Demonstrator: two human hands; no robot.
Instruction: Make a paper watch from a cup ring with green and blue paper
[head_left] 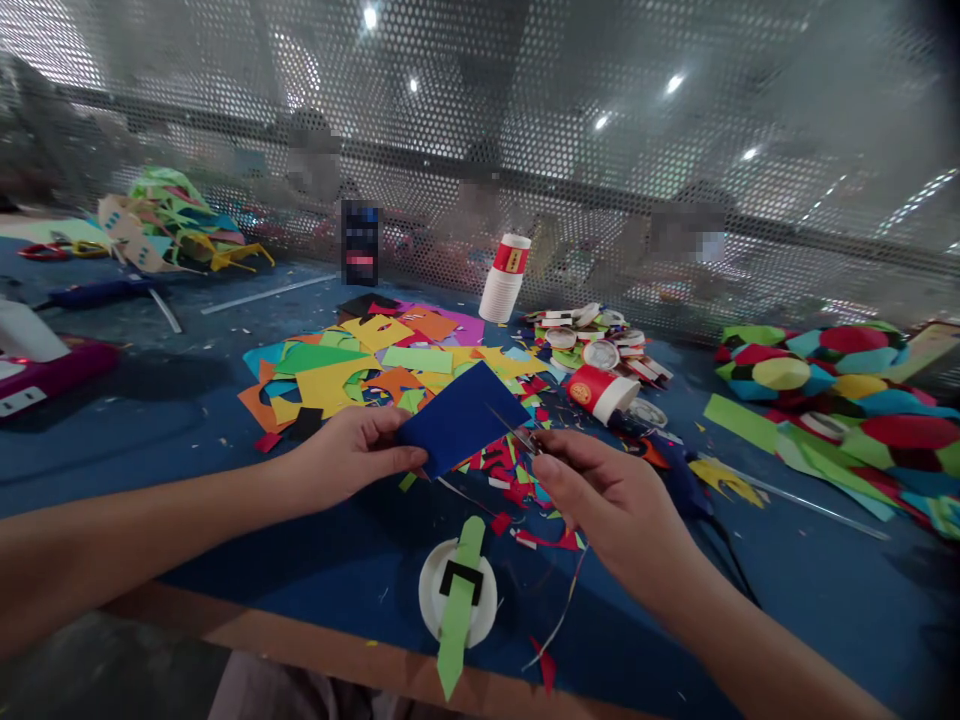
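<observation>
A sheet of dark blue paper (466,420) is pinched at its left corner by my left hand (352,455). My right hand (600,485) is closed around a pair of scissors (520,432), whose blades lie at the sheet's right side; whether they have cut into it I cannot tell. Below, near the table's front edge, lies a round white paper piece (433,600) with a light green pointed strip (460,620) across it. A black paper buckle shape (455,578) sits around that strip.
Coloured paper scraps (330,385) spread behind my hands. A stack of paper cups (505,280) stands at the back, and another red-and-white cup (600,393) lies tipped over. Blue glue guns (679,470) rest at both sides. Paper pieces (817,370) pile up right. A perforated metal screen (562,130) borders the table.
</observation>
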